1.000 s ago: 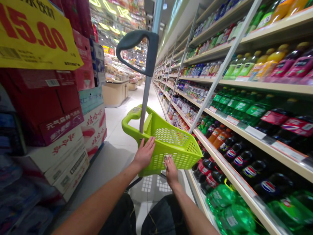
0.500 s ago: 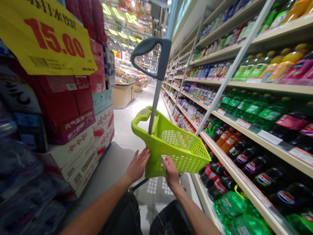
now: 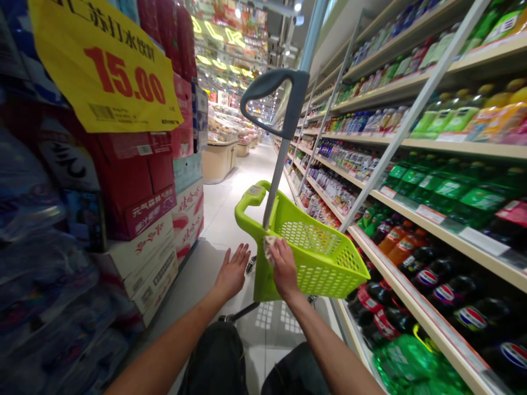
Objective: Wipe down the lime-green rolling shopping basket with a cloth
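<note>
A lime-green shopping basket on wheels, with holes in its walls, stands on the floor before my knees. From it rises a grey pole topped by a dark grey loop handle. My right hand presses a crumpled pale cloth against the near side of the basket, just below the foot of the pole. My left hand is held out beside the basket's left edge with its fingers stretched, holding nothing. It appears to be a little apart from the plastic.
Shelves of drink bottles line the right side closely. On the left stand stacked drink cartons, wrapped bottles and a yellow price sign. A tiled aisle runs ahead past display counters.
My right hand has moved the cloth up along the basket's side, towards the pole. My left hand has come off the basket's edge. The view has shifted slightly left.
</note>
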Action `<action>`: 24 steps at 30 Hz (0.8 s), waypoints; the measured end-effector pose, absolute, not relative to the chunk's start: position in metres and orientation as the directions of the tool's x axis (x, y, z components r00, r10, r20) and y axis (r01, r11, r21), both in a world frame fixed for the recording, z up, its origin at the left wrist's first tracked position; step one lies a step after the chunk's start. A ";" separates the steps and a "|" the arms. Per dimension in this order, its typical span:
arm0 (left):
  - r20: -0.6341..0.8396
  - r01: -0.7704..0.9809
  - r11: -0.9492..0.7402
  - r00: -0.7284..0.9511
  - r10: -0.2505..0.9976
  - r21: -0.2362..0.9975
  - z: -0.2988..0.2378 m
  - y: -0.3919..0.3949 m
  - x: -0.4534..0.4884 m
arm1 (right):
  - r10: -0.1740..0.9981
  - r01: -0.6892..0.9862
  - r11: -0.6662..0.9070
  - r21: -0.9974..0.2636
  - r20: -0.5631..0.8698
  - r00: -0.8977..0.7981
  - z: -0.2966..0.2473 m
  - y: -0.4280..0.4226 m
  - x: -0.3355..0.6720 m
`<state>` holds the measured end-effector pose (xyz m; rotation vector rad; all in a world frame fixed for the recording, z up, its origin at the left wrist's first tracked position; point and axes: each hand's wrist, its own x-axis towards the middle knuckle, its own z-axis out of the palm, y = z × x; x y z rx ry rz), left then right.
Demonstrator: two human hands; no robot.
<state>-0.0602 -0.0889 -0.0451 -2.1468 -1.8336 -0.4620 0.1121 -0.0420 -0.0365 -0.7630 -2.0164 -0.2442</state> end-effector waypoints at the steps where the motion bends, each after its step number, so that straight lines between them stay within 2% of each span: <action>1: 0.422 0.989 -0.146 0.131 0.897 0.003 -0.043 -0.088 -0.061 | 0.399 0.595 0.795 -0.118 0.840 -0.366 -0.029 -0.040 0.106; 6: 0.477 0.987 -0.159 0.124 0.870 0.033 -0.026 -0.091 -0.063 | 0.278 0.493 0.870 0.025 0.801 -0.531 -0.048 -0.046 0.104; 9: 0.572 0.989 -0.139 0.089 0.815 0.044 -0.003 -0.089 -0.066 | 0.372 0.534 0.841 -0.089 0.812 -0.450 -0.040 -0.045 0.109; 11: 0.622 0.992 -0.118 0.064 0.781 0.046 0.017 -0.081 -0.067 | 0.435 0.573 0.797 -0.193 0.841 -0.322 -0.013 -0.035 0.105; 13: 0.621 0.993 -0.112 0.061 0.782 0.043 0.036 -0.070 -0.067 | 0.441 0.572 0.789 -0.224 0.854 -0.274 0.014 -0.022 0.097; 16: 0.565 0.991 -0.131 0.088 0.821 0.035 0.055 -0.058 -0.068 | 0.386 0.534 0.831 -0.155 0.852 -0.353 0.025 -0.008 0.093; 21: 0.499 0.989 -0.151 0.124 0.857 0.013 0.062 -0.059 -0.069 | 0.338 0.536 0.840 -0.082 0.852 -0.399 -0.003 -0.006 0.116; 24: 0.462 0.991 -0.134 0.111 0.880 0.017 0.063 -0.063 -0.067 | 0.280 0.522 0.853 -0.007 0.850 -0.446 0.017 -0.011 0.115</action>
